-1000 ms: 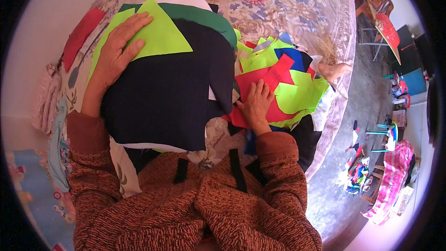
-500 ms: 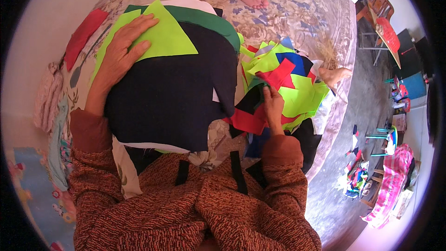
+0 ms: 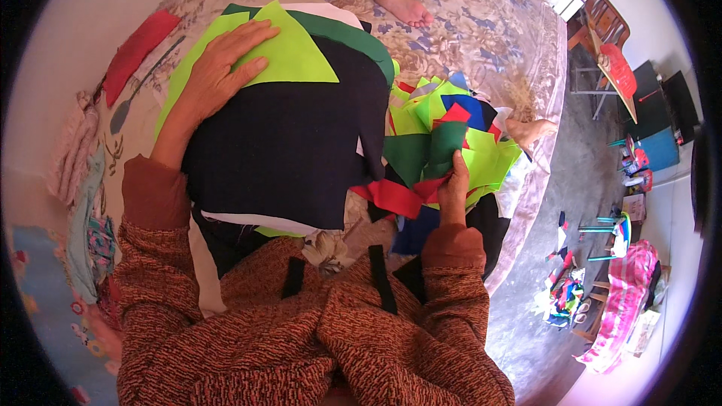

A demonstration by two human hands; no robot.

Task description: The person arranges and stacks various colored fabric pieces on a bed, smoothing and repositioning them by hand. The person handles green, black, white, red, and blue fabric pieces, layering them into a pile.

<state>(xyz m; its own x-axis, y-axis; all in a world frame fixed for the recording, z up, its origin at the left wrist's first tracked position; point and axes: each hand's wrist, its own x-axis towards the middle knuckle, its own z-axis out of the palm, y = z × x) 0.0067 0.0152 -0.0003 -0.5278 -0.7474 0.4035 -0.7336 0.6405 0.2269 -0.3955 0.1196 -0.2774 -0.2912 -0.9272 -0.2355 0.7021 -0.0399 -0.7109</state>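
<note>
My left hand (image 3: 222,64) lies spread on a lime-yellow cloth piece (image 3: 304,60), at the far left of a stack of cut fabric. Below that piece a large black cloth (image 3: 278,154) covers most of the stack, and a dark green cloth (image 3: 350,39) curves along its far edge. To the right, my right hand (image 3: 454,188) pinches a dark green fabric scrap (image 3: 447,143) between thumb and fingers. Beneath it spreads a heap of scraps, with lime pieces (image 3: 489,162), a blue piece (image 3: 466,109) and a red strip (image 3: 391,197).
Everything lies on a flowered bed sheet (image 3: 466,45). Another person's bare foot (image 3: 402,6) rests beyond the stack, and another foot (image 3: 530,131) shows beside the scraps. A red cloth (image 3: 139,53) lies far left. On the floor at right are a scrap pile (image 3: 565,301) and a stool (image 3: 618,233).
My right hand has gone from a spot with red cloth around it to lifting the dark green scrap into view. My left hand stays flat on the lime piece. The view has shifted slightly.
</note>
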